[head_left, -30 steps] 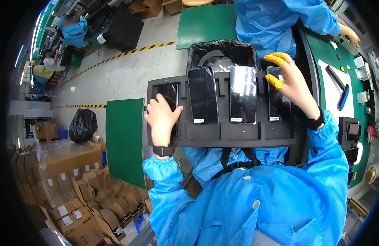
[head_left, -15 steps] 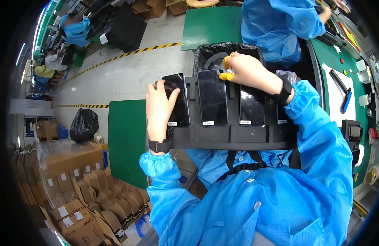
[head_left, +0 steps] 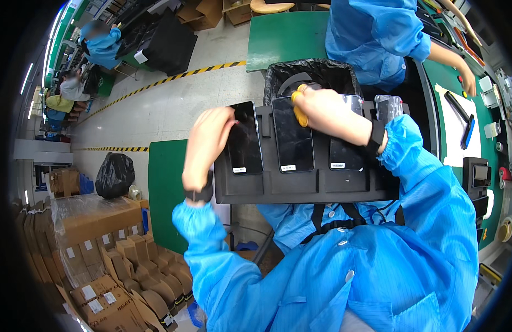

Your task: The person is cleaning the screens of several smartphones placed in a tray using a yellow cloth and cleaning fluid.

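Observation:
A black slotted tray [head_left: 247, 191] lies in front of me with several dark-screened smartphones in a row, white labels at their lower ends. My left hand [head_left: 207, 141] is at the upper left edge of the leftmost phone [head_left: 246, 145], its fingers curled together; what they may pinch is too small to make out. My right hand [head_left: 330, 113], with yellow finger cots on thumb and forefinger, is closed over the upper right of the second phone [head_left: 292, 145]. Anything between those fingertips is hidden. The third phone [head_left: 345, 152] lies partly under my right wrist. My sleeve covers most of the rightmost phone [head_left: 389, 106].
A bin lined with a black bag [head_left: 344, 69] stands beyond the tray. Green tables [head_left: 167, 188] flank it at left and far side. A co-worker in a blue smock [head_left: 366, 44] works at the right-hand bench [head_left: 433, 77]. Cardboard boxes [head_left: 101, 213] fill the lower left.
My left hand has drawn back left off the leftmost phone's screen, its fingers curling in. My right hand has shifted slightly left and down over the second phone. The co-worker's arm now reaches over the bench.

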Action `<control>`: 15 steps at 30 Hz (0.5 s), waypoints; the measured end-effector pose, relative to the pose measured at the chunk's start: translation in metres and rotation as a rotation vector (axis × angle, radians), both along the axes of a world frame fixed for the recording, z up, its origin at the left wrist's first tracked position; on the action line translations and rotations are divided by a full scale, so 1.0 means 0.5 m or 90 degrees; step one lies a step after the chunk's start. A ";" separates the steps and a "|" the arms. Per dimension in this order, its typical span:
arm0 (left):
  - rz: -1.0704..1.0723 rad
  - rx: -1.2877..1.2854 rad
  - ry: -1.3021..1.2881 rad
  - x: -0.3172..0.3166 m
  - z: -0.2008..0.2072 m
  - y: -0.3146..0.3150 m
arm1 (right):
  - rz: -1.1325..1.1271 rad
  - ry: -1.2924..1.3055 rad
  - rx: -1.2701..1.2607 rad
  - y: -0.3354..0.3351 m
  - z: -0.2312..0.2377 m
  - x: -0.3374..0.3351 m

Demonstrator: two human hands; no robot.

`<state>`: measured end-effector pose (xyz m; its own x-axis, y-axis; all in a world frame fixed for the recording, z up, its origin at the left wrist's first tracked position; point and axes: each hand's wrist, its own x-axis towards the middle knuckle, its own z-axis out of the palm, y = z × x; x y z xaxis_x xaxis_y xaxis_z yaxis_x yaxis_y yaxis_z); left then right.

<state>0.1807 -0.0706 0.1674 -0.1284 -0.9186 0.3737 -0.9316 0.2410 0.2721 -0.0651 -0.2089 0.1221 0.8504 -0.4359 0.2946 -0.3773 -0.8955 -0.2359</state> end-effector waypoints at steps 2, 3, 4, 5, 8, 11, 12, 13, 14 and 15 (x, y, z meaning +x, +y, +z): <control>0.006 0.052 -0.117 -0.020 0.078 0.065 | 0.124 -0.055 0.065 0.038 0.030 -0.027; 0.017 0.067 -0.134 -0.043 0.131 0.109 | 0.192 -0.071 0.063 0.075 0.066 -0.043; 0.027 0.082 -0.150 -0.068 0.183 0.151 | 0.275 -0.112 0.131 0.102 0.089 -0.058; -0.002 0.124 -0.097 -0.090 0.228 0.197 | 0.298 -0.128 0.171 0.136 0.103 -0.067; -0.195 0.298 0.022 -0.155 0.348 0.305 | 0.319 -0.236 0.381 0.208 0.162 -0.102; -0.152 0.261 -0.012 -0.253 0.325 0.262 | 0.288 -0.310 0.426 0.213 0.172 -0.138; -0.129 0.186 0.005 -0.281 0.307 0.249 | 0.296 -0.289 0.428 0.220 0.188 -0.151; -0.173 0.153 0.014 -0.290 0.279 0.214 | 0.297 -0.282 0.428 0.219 0.198 -0.171; -0.214 0.122 0.025 -0.295 0.257 0.184 | 0.300 -0.273 0.431 0.217 0.203 -0.187; -0.237 0.190 0.050 -0.300 0.250 0.163 | 0.267 -0.244 0.439 0.215 0.208 -0.206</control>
<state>0.0307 0.0111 0.2923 -0.4508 -0.8841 0.1231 -0.7707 0.4551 0.4459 -0.1679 -0.1015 0.2262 0.8767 -0.2964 0.3790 0.1649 -0.5550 -0.8154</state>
